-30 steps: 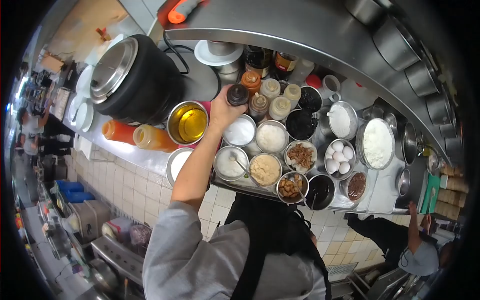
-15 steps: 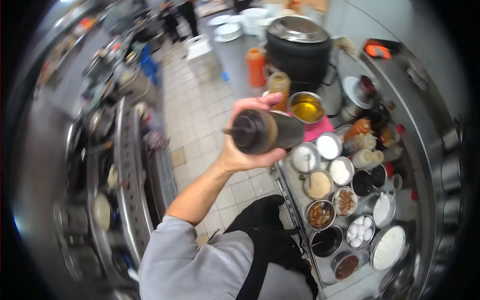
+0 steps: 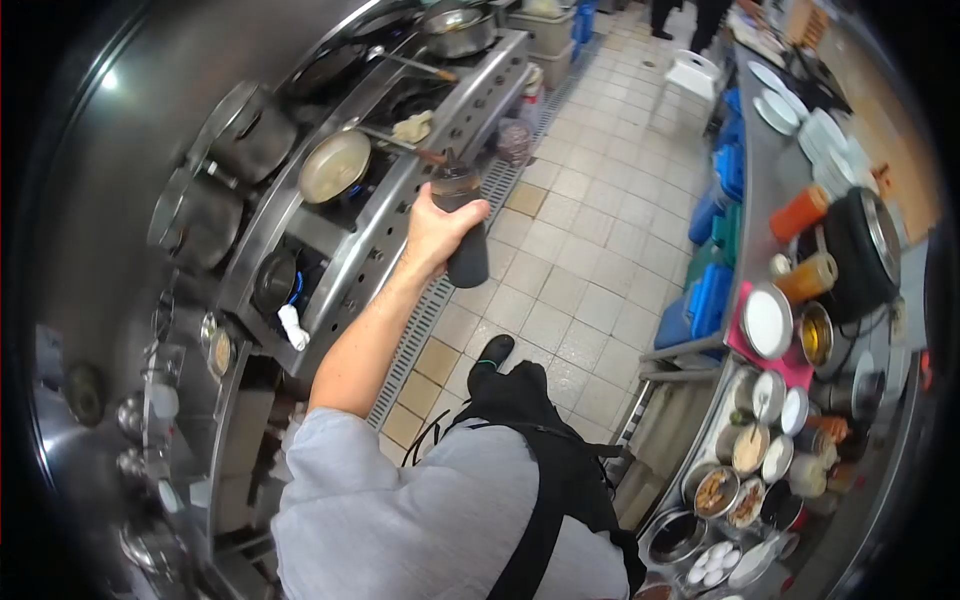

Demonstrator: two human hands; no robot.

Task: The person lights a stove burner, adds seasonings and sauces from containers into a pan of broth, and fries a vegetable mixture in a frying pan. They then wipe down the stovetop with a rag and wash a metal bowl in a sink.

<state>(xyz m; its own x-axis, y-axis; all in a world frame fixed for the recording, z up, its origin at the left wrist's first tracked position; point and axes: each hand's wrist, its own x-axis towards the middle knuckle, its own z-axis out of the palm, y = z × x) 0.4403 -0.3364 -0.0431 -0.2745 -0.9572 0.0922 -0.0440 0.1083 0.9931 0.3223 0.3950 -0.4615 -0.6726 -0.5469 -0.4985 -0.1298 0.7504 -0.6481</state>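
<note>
My left hand (image 3: 445, 228) is wrapped round a dark squeeze bottle (image 3: 468, 258), its thumb across the front near the shoulder. The bottle's nozzle points away from me, towards the stove side, and overlaps the end of a frying pan's wooden handle in this view. That frying pan (image 3: 322, 178), light inside, rests on a burner to the left of my hand. Behind the bottle lie the stove's front edge and the floor grating. My right hand is out of view.
The stove (image 3: 365, 240) runs along the left, with a small pot (image 3: 273, 282) over a blue flame and stockpots (image 3: 250, 135) behind. A tiled aisle (image 3: 570, 230) leads to a white stool (image 3: 690, 72) and a person's legs (image 3: 708, 25). Ingredient bowls (image 3: 715, 490) line the right counter.
My view has swung left from the ingredient counter to the stove and aisle. My left hand has carried the squeeze bottle over to the stove's front edge, still gripping it.
</note>
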